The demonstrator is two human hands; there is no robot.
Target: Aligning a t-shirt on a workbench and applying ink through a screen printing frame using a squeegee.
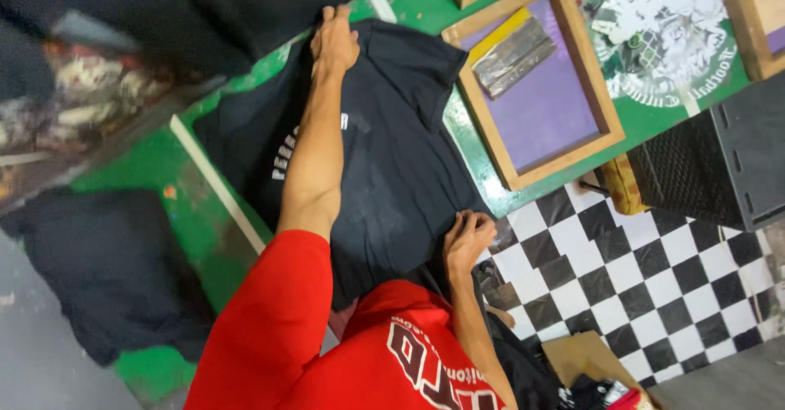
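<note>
**Two hands flat on a dark shirt**

Two bare hands are at work on one black cotton T-shirt with small white lettering (392, 156), which lies spread on a green-painted work table (155, 165) marked by a white stripe. The left hand (334, 42) reaches along the far part of the shirt, fingers together and pressed down on the cloth near its upper edge; it seems to pin or smooth rather than pinch, and nothing is lifted in it. The right hand (468, 240) rests at the near edge of the shirt, just where the table meets the black-and-white chequered floor (654, 279), with fingers curled onto the hem (whether they actually grasp a fold there, I cannot tell).

Judging from how the shirt lies, the laying-out is mostly done: the body looks fairly flat and one sleeve points toward the wooden screen-printing frame with purple mesh (540, 91), which sits just beside the shirt with a grey-bladed squeegee (513, 54) inside it. The near hem hangs off the table edge and remains unsettled.

Another heap of black cloth (106, 271) lies well apart at the left, and a black perforated crate (719, 161) stands on the floor.
</note>
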